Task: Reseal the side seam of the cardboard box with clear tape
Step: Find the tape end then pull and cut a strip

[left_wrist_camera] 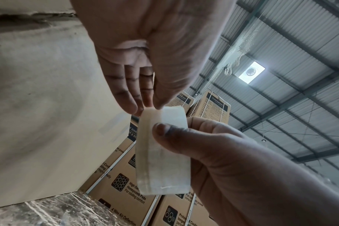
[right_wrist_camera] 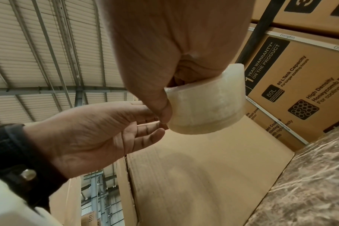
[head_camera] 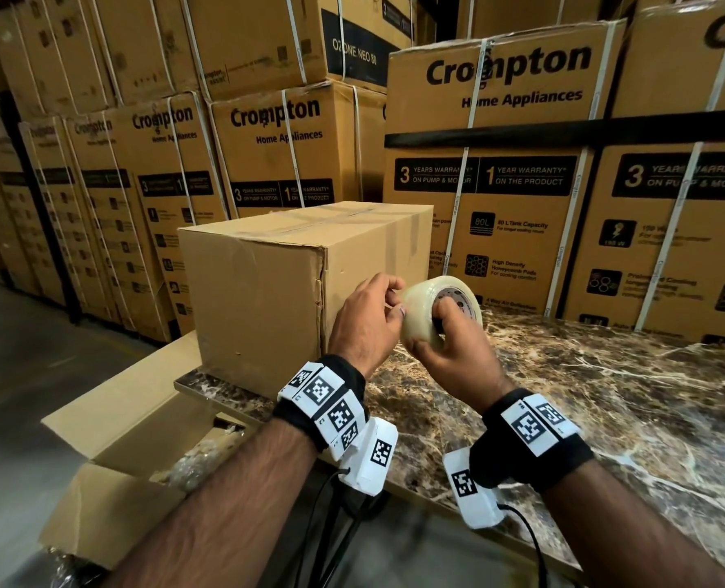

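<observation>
**Inspector:** While the cardboard box (head_camera: 267, 290) stood untaped on the near left corner of the marble-patterned table (head_camera: 606, 396), the person was occupied with the roll of clear tape (head_camera: 439, 309), held just to the right of the box's near vertical corner.

**Supervisor:** Which step was in hand?

**Inspector:** In my judgement, freeing the tape's end. The right hand (head_camera: 449, 354) gripped the roll, fingers hooked into its core and thumb pressed on the outer face. The left hand (head_camera: 369, 324) had thumb and forefinger pinched together at the roll's left edge, the remaining fingers (left_wrist_camera: 126, 97) lying straight and close together. Whether a free end was actually between the pinching tips could not be told.

**Supervisor:** And the next move?

**Inspector:** It would call for drawing out a length, then laying it along the side seam (head_camera: 320, 299) from the top.

**Supervisor:** Condition of the box?

**Inspector:** Plain brown, its top already taped. The seam at the near corner gaped slightly, with a ragged edge partway down. Printed Crompton cartons (head_camera: 500, 163) were stacked on the far side.
</observation>
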A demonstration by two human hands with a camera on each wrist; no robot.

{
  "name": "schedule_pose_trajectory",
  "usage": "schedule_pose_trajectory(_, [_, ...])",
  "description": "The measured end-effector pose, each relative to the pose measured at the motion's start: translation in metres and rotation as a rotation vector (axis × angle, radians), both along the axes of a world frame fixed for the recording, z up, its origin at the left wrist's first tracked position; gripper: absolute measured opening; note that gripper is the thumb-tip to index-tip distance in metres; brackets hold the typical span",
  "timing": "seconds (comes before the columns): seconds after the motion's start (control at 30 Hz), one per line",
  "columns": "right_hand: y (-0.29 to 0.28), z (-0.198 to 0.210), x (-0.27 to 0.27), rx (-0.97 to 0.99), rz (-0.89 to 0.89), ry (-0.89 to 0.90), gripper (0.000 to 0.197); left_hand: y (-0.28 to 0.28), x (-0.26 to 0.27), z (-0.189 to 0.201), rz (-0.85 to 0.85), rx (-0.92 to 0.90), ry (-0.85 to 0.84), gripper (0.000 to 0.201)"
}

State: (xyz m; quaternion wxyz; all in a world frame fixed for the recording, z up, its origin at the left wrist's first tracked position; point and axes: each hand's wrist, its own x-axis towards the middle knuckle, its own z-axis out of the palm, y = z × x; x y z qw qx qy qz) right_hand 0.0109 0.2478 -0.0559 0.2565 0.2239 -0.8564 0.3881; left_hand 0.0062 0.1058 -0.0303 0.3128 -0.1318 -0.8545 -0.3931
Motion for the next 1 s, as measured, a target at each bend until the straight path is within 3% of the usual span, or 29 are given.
schedule_pose_trajectory(0.57, [-0.010,0.000,0.005,-0.001,-0.008,0.113,0.031,0.004,0.006,0.004,0.171,-0.030,0.064,0.024])
schedule_pose_trajectory(1.0, [-0.009,-0.008,0.003,-0.164,0.016,0.005,0.030,0.001,0.007,-0.006,0.126,-0.030,0.035,0.025])
